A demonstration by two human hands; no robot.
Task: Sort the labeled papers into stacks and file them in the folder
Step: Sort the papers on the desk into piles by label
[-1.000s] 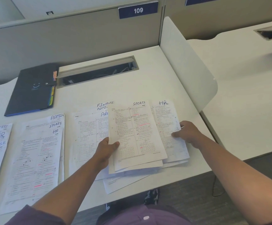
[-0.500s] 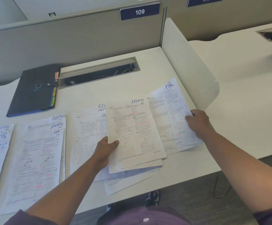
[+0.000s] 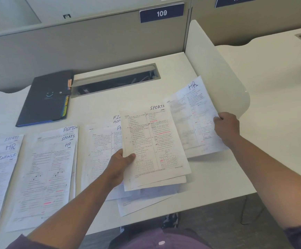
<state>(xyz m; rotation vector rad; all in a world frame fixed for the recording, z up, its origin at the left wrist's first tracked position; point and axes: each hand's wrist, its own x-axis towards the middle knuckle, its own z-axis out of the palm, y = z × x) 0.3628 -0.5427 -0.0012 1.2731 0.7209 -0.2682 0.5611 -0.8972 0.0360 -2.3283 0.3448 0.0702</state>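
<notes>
Spreading across the white desk (image 3: 191,72) from left to right lie paper stacks (image 3: 43,173), the dark folder (image 3: 45,99) far left. Left hand (image 3: 118,165) grips the SPORTS sheets (image 3: 153,144); right hand (image 3: 227,126) pinches the HR sheet (image 3: 193,119), now lifted farther right toward the divider (image 3: 221,69).

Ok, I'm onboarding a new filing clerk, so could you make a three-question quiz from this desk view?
1. True or false: the dark blue tabbed folder lies closed on the white desk.
2. Which handwritten label tops the sheet the right hand grips? A) FINANCE B) HR C) ADMIN
3. Fill in: the left hand holds a small bundle topped by the white sheet labelled ____.

Key: 1 true; 2 B, the white HR sheet; 3 SPORTS.
</notes>
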